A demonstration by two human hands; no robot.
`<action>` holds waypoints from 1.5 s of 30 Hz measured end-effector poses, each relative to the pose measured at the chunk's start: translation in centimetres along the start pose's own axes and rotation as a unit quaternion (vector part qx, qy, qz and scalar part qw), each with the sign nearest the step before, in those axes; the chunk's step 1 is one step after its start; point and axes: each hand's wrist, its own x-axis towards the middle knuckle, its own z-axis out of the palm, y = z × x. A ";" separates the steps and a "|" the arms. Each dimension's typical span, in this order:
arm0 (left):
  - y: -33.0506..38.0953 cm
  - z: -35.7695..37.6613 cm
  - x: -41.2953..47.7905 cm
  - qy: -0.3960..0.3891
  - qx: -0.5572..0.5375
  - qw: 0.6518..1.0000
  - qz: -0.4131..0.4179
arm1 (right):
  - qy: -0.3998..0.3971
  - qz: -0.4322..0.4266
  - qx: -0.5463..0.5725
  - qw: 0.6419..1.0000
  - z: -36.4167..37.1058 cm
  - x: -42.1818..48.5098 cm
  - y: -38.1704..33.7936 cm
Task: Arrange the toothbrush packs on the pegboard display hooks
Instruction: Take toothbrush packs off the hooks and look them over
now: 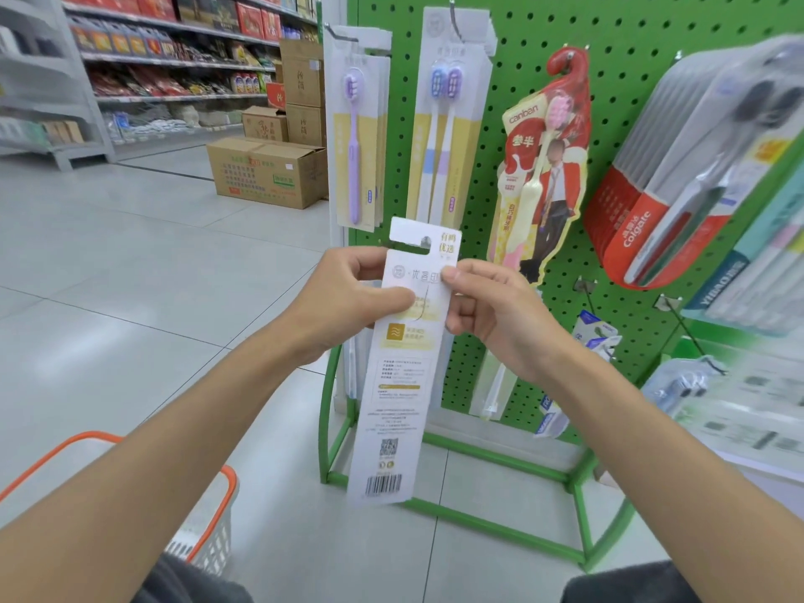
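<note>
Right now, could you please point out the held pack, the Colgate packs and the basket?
held pack [393, 411]: head view, printed back panel.
Colgate packs [626, 228]: head view, red lower card.
basket [232, 480]: head view, orange rim.

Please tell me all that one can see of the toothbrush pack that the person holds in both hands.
The toothbrush pack is a long white card, printed back toward the camera: hang slot at top, yellow panel, small text, QR code, barcode at bottom. It is nearly upright, slightly tilted, before the green pegboard, on no hook. The left hand and right hand pinch its upper part.
</note>
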 end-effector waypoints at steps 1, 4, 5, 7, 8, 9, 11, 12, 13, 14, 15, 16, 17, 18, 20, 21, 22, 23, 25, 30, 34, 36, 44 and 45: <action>0.2 0.2 0.0 0.003 -0.003 1.000 0.012 | -0.003 0.006 0.021 1.000 0.0 -0.2 -0.1; 0.5 0.6 -0.1 0.011 0.001 0.999 0.031 | 0.001 0.012 0.037 0.999 -0.3 -0.4 -0.3; 0.5 0.7 -0.1 0.014 0.009 0.999 0.032 | 0.003 0.012 0.037 0.999 -0.4 -0.5 -0.2; 0.4 0.8 0.0 0.017 0.023 0.999 0.033 | 0.007 0.016 0.036 0.999 -0.5 -0.5 0.1; 0.3 0.8 0.0 0.016 0.028 0.999 0.033 | 0.009 0.017 0.035 0.999 -0.5 -0.5 0.2; 0.2 0.8 0.0 0.015 0.031 0.999 0.033 | 0.010 0.018 0.035 0.999 -0.6 -0.5 0.4; 0.1 0.8 0.0 0.012 0.034 0.999 0.030 | 0.014 0.021 0.032 0.999 -0.6 -0.5 0.5; 0.0 0.7 0.1 0.010 0.033 0.999 0.030 | 0.015 0.021 0.029 0.999 -0.5 -0.5 0.5; -0.1 0.6 0.1 0.007 0.032 0.999 0.028 | 0.018 0.020 0.022 0.999 -0.5 -0.5 0.6; -0.2 0.5 0.1 0.002 0.030 0.999 0.024 | 0.022 0.019 0.012 1.000 -0.5 -0.5 0.6; -0.3 0.4 0.2 -0.005 0.024 1.000 0.015 | 0.028 0.018 -0.001 0.999 -0.5 -0.5 0.6; -0.5 0.1 0.3 -0.016 0.013 1.000 0.003 | 0.035 0.018 -0.014 0.999 -0.5 -0.5 0.6; -0.7 -0.2 0.4 -0.035 0.000 0.999 -0.019 | 0.041 0.018 -0.028 0.999 -0.5 -0.4 0.7; -1.0 -0.5 0.5 -0.063 -0.012 0.997 -0.047 | 0.046 0.018 -0.041 0.998 -0.5 -0.4 0.8; -1.9 -1.2 0.6 -0.120 -0.046 0.985 -0.119 | 0.050 0.015 -0.056 0.997 -0.3 -0.4 0.9; -2.5 -1.5 0.6 -0.141 -0.068 0.974 -0.163 | 0.053 0.013 -0.058 0.997 -0.2 -0.3 1.0; -3.2 -1.7 0.6 -0.159 -0.085 0.962 -0.206 | 0.058 0.011 -0.057 0.997 -0.2 -0.2 1.1; -4.0 -1.9 0.6 -0.180 -0.094 0.949 -0.239 | 0.064 0.009 -0.053 0.996 -0.2 -0.1 1.3; -5.4 -2.0 0.4 -0.236 -0.079 0.931 -0.267 | 0.080 0.006 -0.037 0.996 -0.1 0.1 1.4; -5.8 -1.4 0.1 -0.245 -0.004 0.913 -0.325 | 0.092 0.011 -0.007 0.996 0.1 0.5 1.9; -5.1 -1.3 0.0 -0.177 0.161 0.917 -0.320 | 0.077 0.095 0.082 0.989 0.2 0.8 2.0; -5.7 -1.9 0.2 -0.131 0.232 0.921 -0.284 | 0.072 0.149 0.113 0.980 -0.2 0.8 2.0; -9.2 -4.5 0.8 0.008 0.246 0.939 -0.239 | 0.164 0.169 0.080 0.969 0.1 1.1 3.6; -9.7 -4.9 0.8 0.039 0.244 0.938 -0.242 | 0.176 0.172 0.091 0.965 0.3 1.4 3.6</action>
